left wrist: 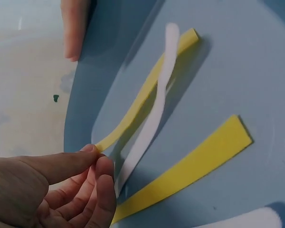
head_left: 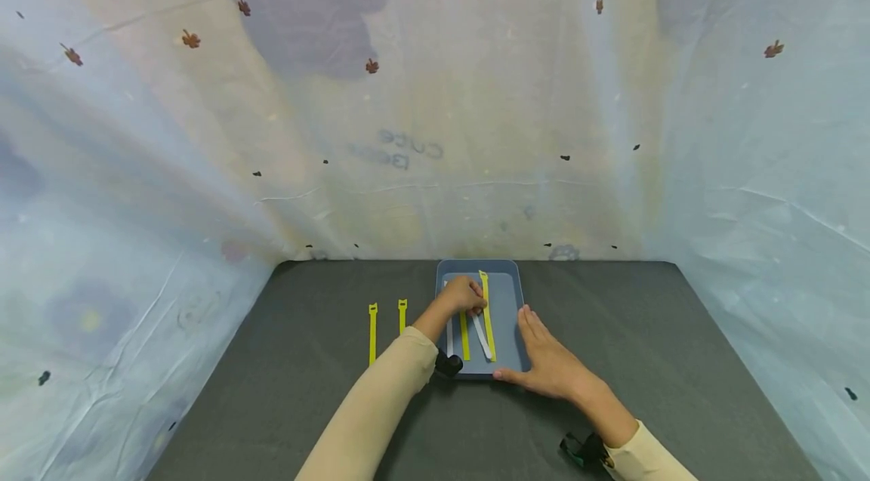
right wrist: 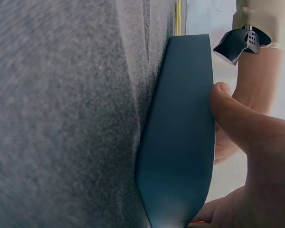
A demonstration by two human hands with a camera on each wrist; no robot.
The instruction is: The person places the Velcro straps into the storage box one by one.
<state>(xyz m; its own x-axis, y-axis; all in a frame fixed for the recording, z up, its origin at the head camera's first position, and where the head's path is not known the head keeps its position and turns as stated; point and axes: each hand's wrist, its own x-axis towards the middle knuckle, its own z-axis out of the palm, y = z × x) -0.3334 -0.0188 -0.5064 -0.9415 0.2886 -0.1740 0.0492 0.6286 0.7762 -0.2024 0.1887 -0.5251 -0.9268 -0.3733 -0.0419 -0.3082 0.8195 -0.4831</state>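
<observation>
My left hand (head_left: 464, 295) is over the blue-grey tray (head_left: 508, 330), pinching a yellow cable strap (head_left: 487, 315) between thumb and fingertips. In the left wrist view, that yellow strap (left wrist: 140, 97) slants up from the pinch, and a white strap (left wrist: 154, 114) crosses it near its far end. Beside them on the tray floor lie a second yellow strap (left wrist: 185, 164) and another white strap (left wrist: 249, 219). My right hand (head_left: 553, 364) rests at the tray's near right corner, fingers straight along the side, thumb (right wrist: 225, 102) at the near rim.
Two more yellow straps, an outer one (head_left: 372, 334) and an inner one (head_left: 402, 315), lie on the dark grey tabletop (head_left: 306, 405) left of the tray; my left sleeve partly covers the inner one. A patterned sheet (head_left: 435, 126) hangs behind and along both sides.
</observation>
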